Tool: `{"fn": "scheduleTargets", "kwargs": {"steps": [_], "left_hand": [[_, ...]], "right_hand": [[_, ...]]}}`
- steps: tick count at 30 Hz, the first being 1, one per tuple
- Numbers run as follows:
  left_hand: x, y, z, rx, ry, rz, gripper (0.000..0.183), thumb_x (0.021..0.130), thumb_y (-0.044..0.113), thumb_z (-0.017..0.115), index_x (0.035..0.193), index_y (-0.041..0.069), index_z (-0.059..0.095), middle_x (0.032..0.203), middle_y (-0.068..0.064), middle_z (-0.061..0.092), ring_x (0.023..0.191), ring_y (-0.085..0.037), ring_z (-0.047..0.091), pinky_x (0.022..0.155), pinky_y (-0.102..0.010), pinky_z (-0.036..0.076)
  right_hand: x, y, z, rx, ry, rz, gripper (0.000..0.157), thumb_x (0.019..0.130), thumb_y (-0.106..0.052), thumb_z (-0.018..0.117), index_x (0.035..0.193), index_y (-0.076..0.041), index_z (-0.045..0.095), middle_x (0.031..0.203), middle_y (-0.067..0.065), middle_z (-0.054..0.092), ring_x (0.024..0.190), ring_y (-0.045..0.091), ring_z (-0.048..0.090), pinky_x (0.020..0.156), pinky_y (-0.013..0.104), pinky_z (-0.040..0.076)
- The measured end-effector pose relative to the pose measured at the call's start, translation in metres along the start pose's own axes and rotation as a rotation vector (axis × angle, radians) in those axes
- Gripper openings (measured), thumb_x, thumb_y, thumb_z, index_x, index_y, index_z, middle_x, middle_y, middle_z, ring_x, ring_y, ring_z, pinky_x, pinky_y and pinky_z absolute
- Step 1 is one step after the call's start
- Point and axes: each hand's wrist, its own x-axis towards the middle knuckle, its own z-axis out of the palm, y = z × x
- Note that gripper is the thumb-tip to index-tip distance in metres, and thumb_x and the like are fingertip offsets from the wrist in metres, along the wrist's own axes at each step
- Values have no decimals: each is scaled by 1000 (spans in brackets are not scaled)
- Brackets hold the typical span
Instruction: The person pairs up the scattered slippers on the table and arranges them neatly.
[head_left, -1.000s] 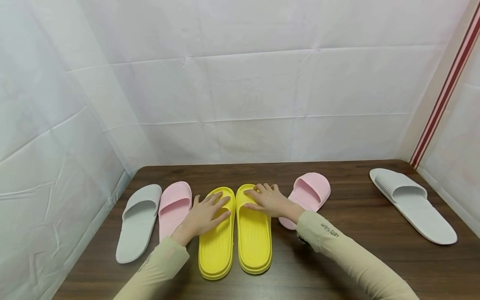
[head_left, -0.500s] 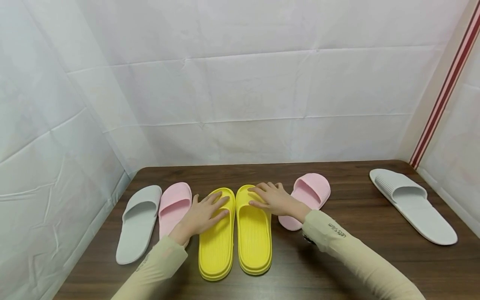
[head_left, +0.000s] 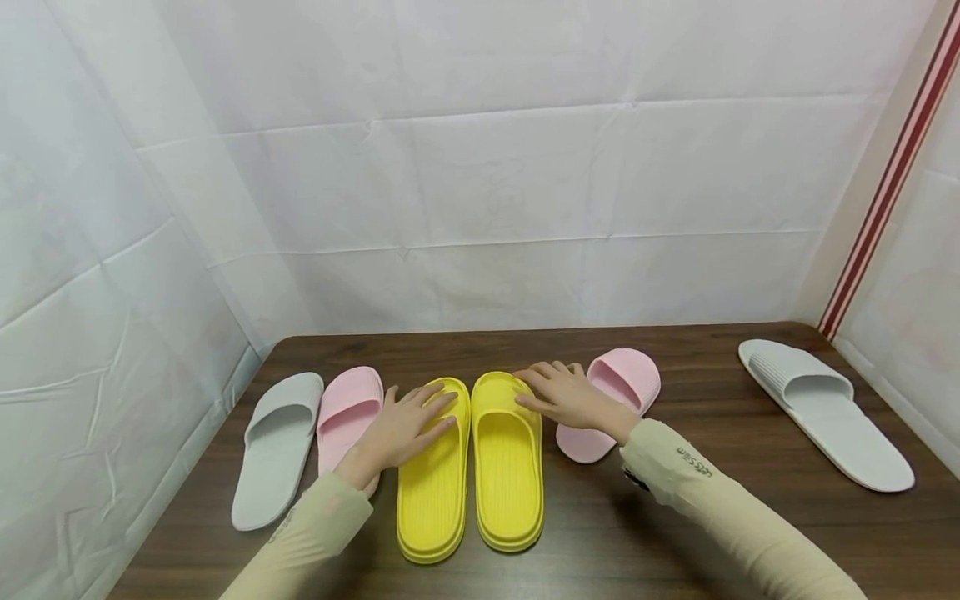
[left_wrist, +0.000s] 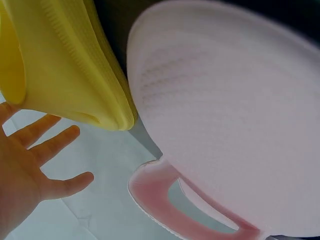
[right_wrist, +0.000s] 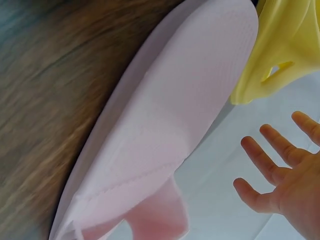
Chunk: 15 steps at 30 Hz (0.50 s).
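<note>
Two yellow slide sandals stand side by side near the middle of a dark wood-grain table, toes far and heels near. The left yellow slide and the right yellow slide lean slightly toward each other, so the gap is narrower at the toes than at the heels.

The left hand is open over the strap of the left yellow slide, its fingers straight and spread. The right hand is open too, fingers apart and gripping nothing, at the right edge of the right yellow slide's strap; whether its fingertips touch is hard to tell.

Just left of the yellow pair lies the left pink slide, partly hidden by the left hand, with the left pale grey slide beside it. The right pink slide sits under the right wrist, its toe angled far right. Well apart, near the table's right edge, the right pale grey slide points its toe far left. White sheeting hangs behind.
</note>
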Motion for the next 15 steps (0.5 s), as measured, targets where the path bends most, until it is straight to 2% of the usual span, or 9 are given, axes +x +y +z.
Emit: {"fn": "scheduleTargets", "kwargs": {"steps": [5,15], "left_hand": [[1,-2,-2,3,14,-1,48,93,45,37,131,19,45,136,-10,43,124,-33,41,99,-62,20],[0,-12,-4,34,51,-1,45,93,42,39,129,17,47,133,-10,47,124,-30,41,98,-63,21]], "right_hand": [[-4,8,-1,9,17,6,46,92,-44,40,129,-17,47,123,6,52,109,28,48,84,48,33],[-13,24,-6,22,24,34,44,93,-40,43,130,-17,45,127,7,50,112,31,46,87,54,32]]}}
